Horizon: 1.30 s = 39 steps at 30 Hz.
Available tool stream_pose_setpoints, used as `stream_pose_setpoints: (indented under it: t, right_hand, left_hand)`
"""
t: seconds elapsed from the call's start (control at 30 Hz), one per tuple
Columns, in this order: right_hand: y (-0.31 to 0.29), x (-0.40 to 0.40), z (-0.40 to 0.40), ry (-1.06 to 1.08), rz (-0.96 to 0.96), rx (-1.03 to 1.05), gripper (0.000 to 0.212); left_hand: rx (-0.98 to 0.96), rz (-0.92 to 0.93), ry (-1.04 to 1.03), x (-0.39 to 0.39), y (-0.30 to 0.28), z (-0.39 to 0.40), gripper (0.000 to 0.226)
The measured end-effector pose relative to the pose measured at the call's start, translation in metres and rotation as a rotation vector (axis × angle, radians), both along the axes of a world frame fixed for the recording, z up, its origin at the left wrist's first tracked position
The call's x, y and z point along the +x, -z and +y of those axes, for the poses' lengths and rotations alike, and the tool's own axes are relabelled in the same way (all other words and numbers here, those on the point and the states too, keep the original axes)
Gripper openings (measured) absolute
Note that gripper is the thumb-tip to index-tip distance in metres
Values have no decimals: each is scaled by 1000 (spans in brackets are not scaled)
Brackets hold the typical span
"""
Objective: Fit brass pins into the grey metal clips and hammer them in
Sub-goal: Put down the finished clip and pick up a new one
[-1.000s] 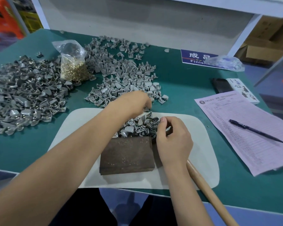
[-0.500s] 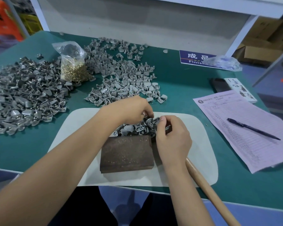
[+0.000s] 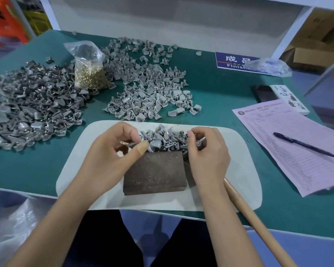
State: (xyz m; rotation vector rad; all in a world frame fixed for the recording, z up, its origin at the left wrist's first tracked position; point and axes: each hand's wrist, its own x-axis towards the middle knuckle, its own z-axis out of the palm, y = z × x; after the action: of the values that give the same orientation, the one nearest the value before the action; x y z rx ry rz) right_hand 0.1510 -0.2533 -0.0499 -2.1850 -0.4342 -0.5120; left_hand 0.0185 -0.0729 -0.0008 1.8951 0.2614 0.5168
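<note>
Small heap of grey clips (image 3: 167,138) on a white mat (image 3: 237,166), behind a brown block (image 3: 154,173). Left hand (image 3: 112,157) pinches a clip (image 3: 156,145) between thumb and fingers; right hand (image 3: 207,155) grips another at the heap's edge. Bagged brass pins (image 3: 90,75) stand beyond. Blue sign (image 3: 234,61) reads "成品 / Finish…".

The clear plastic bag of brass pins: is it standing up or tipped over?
Standing up. The clear plastic bag of brass pins sits on its pin-filled bottom, its empty crumpled top rising above.
</note>
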Motion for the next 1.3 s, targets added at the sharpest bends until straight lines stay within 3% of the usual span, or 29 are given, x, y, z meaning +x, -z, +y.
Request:
stream_pose_setpoints:
  t: [0.17, 0.3, 0.43, 0.57, 0.73, 0.8, 0.93, 1.17, 1.3]
  right_hand:
    - [1, 0, -1, 6, 3, 6, 2]
    - [0, -2, -3, -8, -8, 32, 4]
    - [0, -5, -3, -13, -50, -5, 4]
    - [0, -7, -1, -25, -99, -29, 5]
    - [-6, -13, 0, -100, -115, 249, 15]
    - [-7, -15, 0, -112, -115, 272, 17]
    - [-9, -19, -1, -215, -133, 173, 3]
    - [-37, -49, -2, -335, -199, -101, 30]
    - [-55, -61, 4, -371, -183, -256, 30]
  left_hand:
    - [-203, 1, 82, -22, 3, -6, 27]
    - [-237, -51, 93, -25, 5, -10, 28]
    - [-550, -141, 167, -26, 8, -18, 34]
    - [-719, -193, 177, -23, 12, -24, 25]
    - [-908, -286, 196, -21, 16, -26, 26]
    - [-951, -306, 213, -22, 18, -23, 23]
    - [-827, -311, 164, -26, 22, -20, 23]
    - [-244, -205, -29, -34, 29, -16, 13]
    - [50, -122, -43, -28, 42, -9, 17]
